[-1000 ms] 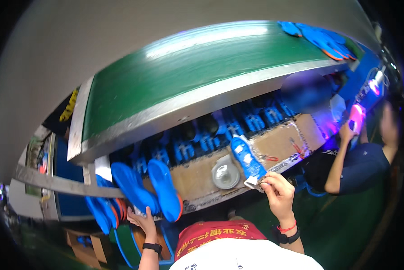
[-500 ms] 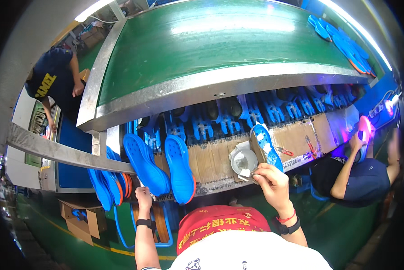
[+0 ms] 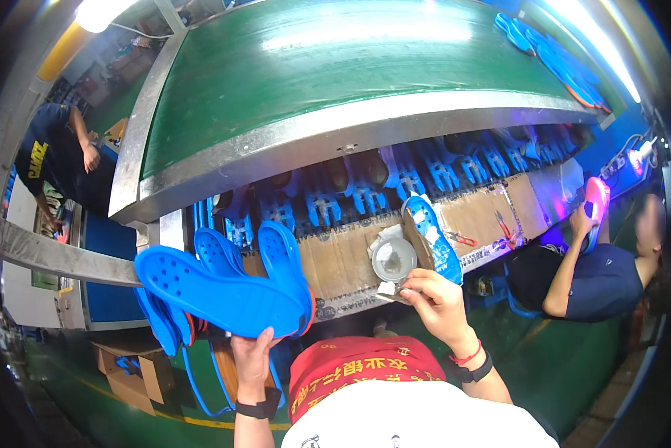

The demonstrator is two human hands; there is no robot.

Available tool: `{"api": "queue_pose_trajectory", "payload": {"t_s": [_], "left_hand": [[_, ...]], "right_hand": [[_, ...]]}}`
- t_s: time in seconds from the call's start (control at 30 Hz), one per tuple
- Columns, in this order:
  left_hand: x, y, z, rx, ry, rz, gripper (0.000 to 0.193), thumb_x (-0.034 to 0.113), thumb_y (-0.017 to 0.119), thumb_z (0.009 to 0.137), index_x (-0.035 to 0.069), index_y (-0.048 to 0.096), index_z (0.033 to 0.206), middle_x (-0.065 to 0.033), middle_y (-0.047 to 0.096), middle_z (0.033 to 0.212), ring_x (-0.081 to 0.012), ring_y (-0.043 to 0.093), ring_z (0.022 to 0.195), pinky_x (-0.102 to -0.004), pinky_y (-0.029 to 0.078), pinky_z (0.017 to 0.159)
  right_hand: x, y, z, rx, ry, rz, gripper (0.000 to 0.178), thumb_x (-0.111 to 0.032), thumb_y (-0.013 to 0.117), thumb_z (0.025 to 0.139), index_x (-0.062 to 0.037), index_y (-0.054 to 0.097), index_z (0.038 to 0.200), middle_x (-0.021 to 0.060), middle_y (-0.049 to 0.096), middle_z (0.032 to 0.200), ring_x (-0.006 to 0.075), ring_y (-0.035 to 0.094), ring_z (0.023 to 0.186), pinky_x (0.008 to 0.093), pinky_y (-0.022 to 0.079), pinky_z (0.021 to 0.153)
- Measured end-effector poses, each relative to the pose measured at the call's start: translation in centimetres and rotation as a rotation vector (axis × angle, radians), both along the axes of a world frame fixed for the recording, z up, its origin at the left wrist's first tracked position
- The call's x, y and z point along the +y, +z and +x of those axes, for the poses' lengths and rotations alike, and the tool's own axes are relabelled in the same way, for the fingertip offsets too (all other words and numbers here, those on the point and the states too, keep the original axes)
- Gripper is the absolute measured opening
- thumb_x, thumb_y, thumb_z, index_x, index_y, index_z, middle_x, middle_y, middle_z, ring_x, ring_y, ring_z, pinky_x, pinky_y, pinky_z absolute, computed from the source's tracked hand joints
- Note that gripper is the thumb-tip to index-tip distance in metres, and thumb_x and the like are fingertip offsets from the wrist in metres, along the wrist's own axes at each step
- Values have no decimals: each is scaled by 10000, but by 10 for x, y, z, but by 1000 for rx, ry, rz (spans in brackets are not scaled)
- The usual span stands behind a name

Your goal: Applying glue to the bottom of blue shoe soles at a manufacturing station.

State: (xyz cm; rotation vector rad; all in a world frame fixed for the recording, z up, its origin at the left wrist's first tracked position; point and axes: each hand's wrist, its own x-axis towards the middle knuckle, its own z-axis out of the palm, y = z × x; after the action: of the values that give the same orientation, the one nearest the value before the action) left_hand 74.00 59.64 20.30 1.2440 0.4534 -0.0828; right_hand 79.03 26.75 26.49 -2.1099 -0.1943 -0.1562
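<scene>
My left hand [image 3: 255,362] grips a blue shoe sole [image 3: 216,291] near its heel end, thumb in front; the sole slants up to the left, its holed forefoot facing me. Behind it stand two more blue soles [image 3: 279,250], partly covered. My right hand [image 3: 436,299] is closed in a pinch on a small white-tipped tool [image 3: 387,289], whose kind I cannot make out. The white tip is at the near edge of a grey bowl [image 3: 395,257]. Just right of the bowl lies a blue sole [image 3: 440,246] with white patches, a cardboard piece along its left side.
Cardboard [image 3: 335,261] covers the narrow bench, with red-handled pliers [image 3: 461,239] on it. Under the green conveyor belt [image 3: 313,82] sits a row of blue shoe parts [image 3: 369,198]. Co-workers are at the left and at the right, where one holds a pink-lit sole [image 3: 595,205].
My left hand has picked up a blue sole and raised it, tilting it across the others. My right hand stays by the bowl. The whole view has shifted slightly.
</scene>
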Motion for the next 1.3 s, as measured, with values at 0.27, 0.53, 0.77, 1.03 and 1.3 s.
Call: {"api": "queue_pose_trajectory", "payload": {"t_s": [0.27,0.53,0.77,1.03,1.3], "left_hand": [[-69,58,36,-342,-24,411,322,-46,660,832,-36,516,1119,-101,633,1033,-145,637,915,-271,535,707],[-85,74,38,-484,-98,710,197,27,708,802,-26,560,922,-94,662,712,-143,650,620,-269,490,568],[-86,77,43,-592,-93,800,178,24,710,798,-20,567,894,-98,651,677,-174,644,565,-276,482,542],[-88,76,42,-571,-63,747,168,18,715,787,-11,570,868,-102,641,654,-180,643,551,-281,474,532],[-88,77,42,-570,-68,763,175,29,715,790,-15,575,886,-109,653,677,-198,654,563,-283,485,540]], "right_hand": [[31,24,0,-242,111,-7,165,-38,742,765,-35,654,905,107,631,930,230,647,653,295,522,550],[43,31,2,-342,196,-259,202,-40,721,768,-41,635,951,111,603,970,210,618,578,295,487,459],[47,31,2,-314,179,-257,216,-30,736,750,-24,642,944,131,619,986,239,646,610,301,504,480],[44,25,5,-258,163,-95,171,-52,728,779,-14,640,921,121,634,981,259,662,657,318,530,524],[49,27,4,-280,105,-211,165,-47,713,787,-21,635,930,123,632,970,276,655,655,325,523,512]]}}
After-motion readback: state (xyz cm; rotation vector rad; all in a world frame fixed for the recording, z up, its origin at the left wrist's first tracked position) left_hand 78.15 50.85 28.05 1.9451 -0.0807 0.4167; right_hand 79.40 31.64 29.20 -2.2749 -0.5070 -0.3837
